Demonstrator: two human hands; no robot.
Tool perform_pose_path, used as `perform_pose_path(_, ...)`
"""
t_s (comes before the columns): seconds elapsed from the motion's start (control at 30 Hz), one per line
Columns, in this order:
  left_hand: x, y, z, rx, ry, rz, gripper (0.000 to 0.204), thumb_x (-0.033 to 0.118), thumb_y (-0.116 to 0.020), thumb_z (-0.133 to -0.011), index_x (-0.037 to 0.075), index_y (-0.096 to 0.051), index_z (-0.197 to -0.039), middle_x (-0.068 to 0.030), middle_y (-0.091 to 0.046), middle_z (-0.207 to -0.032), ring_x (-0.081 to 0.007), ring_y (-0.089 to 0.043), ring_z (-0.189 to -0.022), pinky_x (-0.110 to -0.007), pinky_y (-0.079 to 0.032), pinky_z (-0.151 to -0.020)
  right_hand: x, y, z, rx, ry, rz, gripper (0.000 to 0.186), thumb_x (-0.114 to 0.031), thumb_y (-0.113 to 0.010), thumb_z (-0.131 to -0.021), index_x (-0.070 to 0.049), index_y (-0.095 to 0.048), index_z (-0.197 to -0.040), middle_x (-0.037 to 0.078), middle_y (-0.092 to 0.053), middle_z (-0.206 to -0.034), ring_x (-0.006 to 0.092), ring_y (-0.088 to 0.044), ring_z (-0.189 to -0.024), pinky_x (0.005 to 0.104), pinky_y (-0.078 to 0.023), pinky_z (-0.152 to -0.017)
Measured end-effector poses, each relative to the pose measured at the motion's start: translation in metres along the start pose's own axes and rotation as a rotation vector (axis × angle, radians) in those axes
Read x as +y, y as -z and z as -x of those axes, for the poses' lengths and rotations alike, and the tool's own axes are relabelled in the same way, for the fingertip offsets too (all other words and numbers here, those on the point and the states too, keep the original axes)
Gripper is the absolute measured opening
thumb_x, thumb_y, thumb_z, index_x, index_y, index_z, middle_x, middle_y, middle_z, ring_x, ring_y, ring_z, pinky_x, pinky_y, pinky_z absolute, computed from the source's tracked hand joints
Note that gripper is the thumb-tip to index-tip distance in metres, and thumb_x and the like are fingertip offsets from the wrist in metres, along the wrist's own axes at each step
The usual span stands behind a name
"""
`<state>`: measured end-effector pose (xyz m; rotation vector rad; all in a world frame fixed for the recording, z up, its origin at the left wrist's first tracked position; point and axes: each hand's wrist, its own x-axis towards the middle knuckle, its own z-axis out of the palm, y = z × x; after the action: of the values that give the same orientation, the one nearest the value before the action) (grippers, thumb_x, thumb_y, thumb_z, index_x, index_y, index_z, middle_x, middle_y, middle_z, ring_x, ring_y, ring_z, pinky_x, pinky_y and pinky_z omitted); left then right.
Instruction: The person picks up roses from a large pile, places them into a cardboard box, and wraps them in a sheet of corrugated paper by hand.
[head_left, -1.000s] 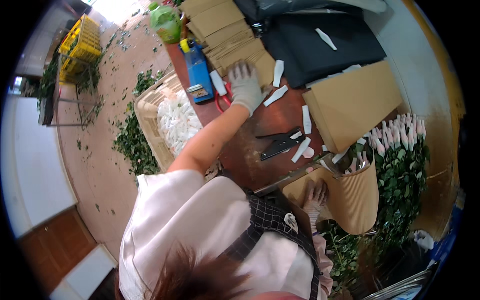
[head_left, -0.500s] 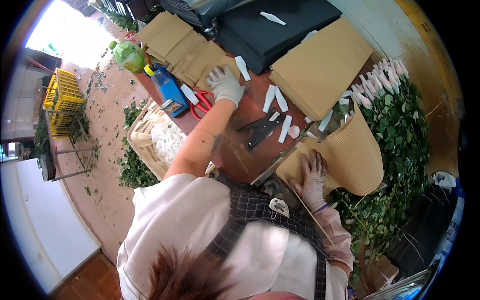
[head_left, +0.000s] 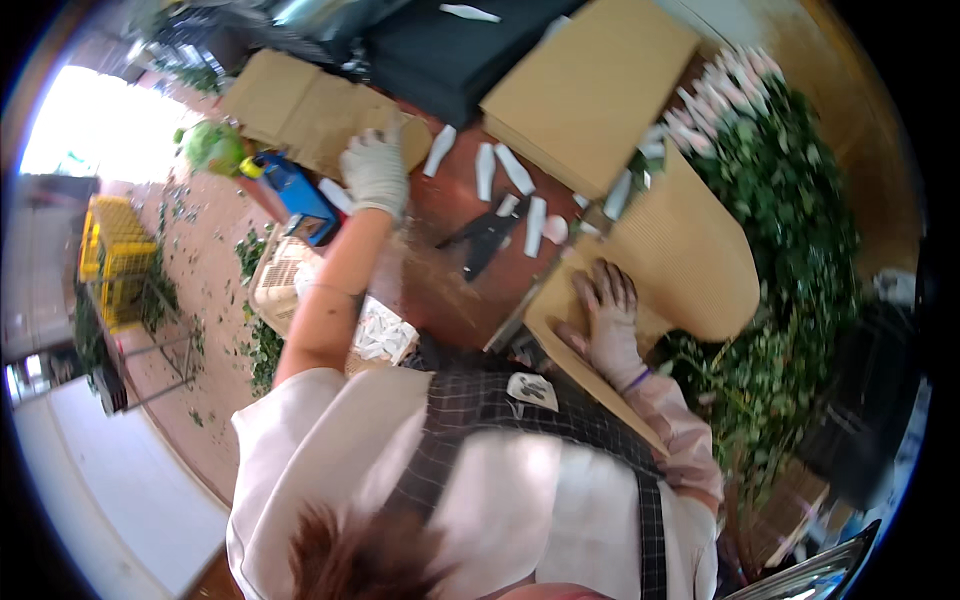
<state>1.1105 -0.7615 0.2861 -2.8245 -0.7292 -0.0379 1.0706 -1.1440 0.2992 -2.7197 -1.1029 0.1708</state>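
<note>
My left hand (head_left: 376, 175), in a pale glove, lies on the near edge of brown cardboard pieces (head_left: 310, 115) at the far left of the table. Its fingers reach out over the cardboard; motion blurs them somewhat. My right hand (head_left: 610, 325), in a stained glove, presses flat with spread fingers on a sheet of corrugated cardboard (head_left: 690, 240). The sheet's far side curls up and over to the right. Between my hands lie a black flat tool-like piece (head_left: 485, 240) and several white flower sleeves (head_left: 485, 172). The red scissors are almost wholly hidden behind my left wrist.
A large cardboard stack (head_left: 590, 90) and a black stack (head_left: 450, 60) stand at the back. Pale pink roses (head_left: 715, 105) with long leafy stems fill the right side. A blue tool (head_left: 300, 200), a green bottle (head_left: 212, 148) and a cream basket (head_left: 275, 285) stand left.
The view has shifted, so the table sits further left and up. My left hand has pushed onto the cardboard pieces, now covering the scissors. My right hand stays on the corrugated sheet.
</note>
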Motion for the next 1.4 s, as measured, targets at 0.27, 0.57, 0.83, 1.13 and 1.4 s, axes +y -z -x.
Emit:
perform_pose_path(0.27,0.014,0.092,0.058,-0.353,0.014,1.721,0.014,0.016,-0.062,-0.083,0.003,-0.061,-0.088,-0.0046,-0.062,-0.077,-0.0118,-0.060,-0.071,-0.026,-0.049,-0.064,0.005,0.012,0.008,-0.035,-0.131,0.007,0.081,-0.051,-0.070,-0.061,-0.012,-0.043,-0.127,0.011,-0.039,-0.129,0.0325,-0.037,-0.119,0.0483,-0.030,-0.098)
perform_pose_path(0.57,0.153,0.047,0.124,-1.154,-0.390,1.328,0.027,0.021,-0.063,-0.081,-0.001,-0.064,-0.096,-0.0083,-0.062,-0.073,-0.0127,-0.057,-0.067,-0.029,-0.046,-0.062,0.029,0.007,0.041,0.083,-0.312,-0.261,0.048,-0.030,-0.068,-0.069,-0.008,-0.057,-0.110,0.013,-0.056,-0.114,0.0318,-0.050,-0.108,0.0437,-0.038,-0.093)
perform_pose_path(0.83,0.140,0.049,0.132,-0.520,-0.673,1.033,0.030,0.023,-0.068,-0.076,-0.001,-0.060,-0.092,-0.0108,-0.063,-0.080,-0.0212,-0.058,-0.069,-0.032,-0.048,-0.067,0.008,0.023,0.010,-0.087,-0.041,-0.106,0.076,-0.047,-0.071,-0.064,-0.013,-0.044,-0.127,0.009,-0.037,-0.137,0.0286,-0.031,-0.129,0.0488,-0.031,-0.100)
perform_pose_path(1.13,0.131,0.029,0.136,-1.190,-0.097,1.441,0.033,0.021,-0.066,-0.080,-0.001,-0.060,-0.103,-0.0107,-0.065,-0.091,-0.0134,-0.059,-0.079,-0.027,-0.047,-0.073,0.009,0.013,0.010,-0.122,-0.027,-0.171,0.084,-0.049,-0.070,-0.061,-0.011,-0.041,-0.130,0.014,-0.033,-0.139,0.0332,-0.026,-0.131,0.0481,-0.024,-0.105)
perform_pose_path(1.4,0.131,0.042,0.128,-0.434,-0.701,0.961,0.050,0.036,-0.074,-0.066,0.005,-0.055,-0.101,-0.0193,-0.059,-0.097,-0.0404,-0.055,-0.092,-0.046,-0.044,-0.082,0.013,0.011,0.010,-0.149,-0.100,-0.240,0.081,-0.044,-0.072,-0.062,-0.011,-0.041,-0.130,0.013,-0.031,-0.140,0.0328,-0.026,-0.130,0.0470,-0.025,-0.104)
